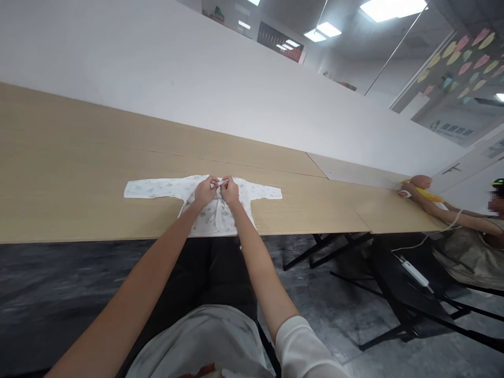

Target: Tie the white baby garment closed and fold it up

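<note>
White printed fabric makes up the long-sleeved baby top (225, 216), lying with sleeves spread at the near edge of the wood-grain table (98, 157). At its neckline, the left hand (206, 192) and right hand (230, 193) nearly meet, fingers narrowed, pinching the cloth; any fastener is too small to tell. The step in hand seems to be working the front opening at the collar; the next move calls for fine, matched fingertip control. Farther right, another person's arm (443, 211) reaches beside a doll (421, 181).

One shirt (219, 216), two foreground hands (206, 192), one doll (422, 181), one co-worker (470, 254)
</note>
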Motion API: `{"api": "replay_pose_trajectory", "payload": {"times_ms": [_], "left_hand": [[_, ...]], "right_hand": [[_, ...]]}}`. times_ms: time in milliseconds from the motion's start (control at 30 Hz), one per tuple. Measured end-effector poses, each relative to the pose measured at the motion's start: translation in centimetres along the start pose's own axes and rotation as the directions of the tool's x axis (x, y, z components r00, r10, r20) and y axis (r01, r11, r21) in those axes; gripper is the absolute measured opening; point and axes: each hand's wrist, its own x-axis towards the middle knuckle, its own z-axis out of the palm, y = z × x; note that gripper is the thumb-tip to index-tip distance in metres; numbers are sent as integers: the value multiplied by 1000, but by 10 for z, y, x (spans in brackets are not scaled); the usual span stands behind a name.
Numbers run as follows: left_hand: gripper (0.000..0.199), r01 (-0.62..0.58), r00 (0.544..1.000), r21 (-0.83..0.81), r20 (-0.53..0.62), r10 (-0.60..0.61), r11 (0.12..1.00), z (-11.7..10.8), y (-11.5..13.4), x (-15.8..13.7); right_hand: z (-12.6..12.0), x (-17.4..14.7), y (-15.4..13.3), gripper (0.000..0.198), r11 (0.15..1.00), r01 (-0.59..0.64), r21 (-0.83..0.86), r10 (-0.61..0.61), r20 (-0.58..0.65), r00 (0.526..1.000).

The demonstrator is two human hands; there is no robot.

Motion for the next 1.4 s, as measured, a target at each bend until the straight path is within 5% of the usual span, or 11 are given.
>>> {"api": "replay_pose_trajectory", "payload": {"times_ms": [200,733,1000,1200,1400], "left_hand": [[21,-22,1000,-73,-19,20,997,-2,-1,-1],[32,11,998,-157,58,-2,987,-4,-6,1],[27,-45,973,83,229,25,996,-19,-16,2],[24,-100,981,151,181,72,983,-17,-15,-6],[26,-150,973,171,199,115,974,-17,-19,-8]], "right_hand": [[-4,-2,-2,31,987,-56,153,62,-33,998],[-7,-2,-5,29,979,-141,144,144,-11,989],[-5,11,1,30,970,-192,148,202,-56,978],[-13,9,0,21,975,-168,149,175,-32,984],[-23,-16,0,16,998,-56,39,51,118,992]]}}
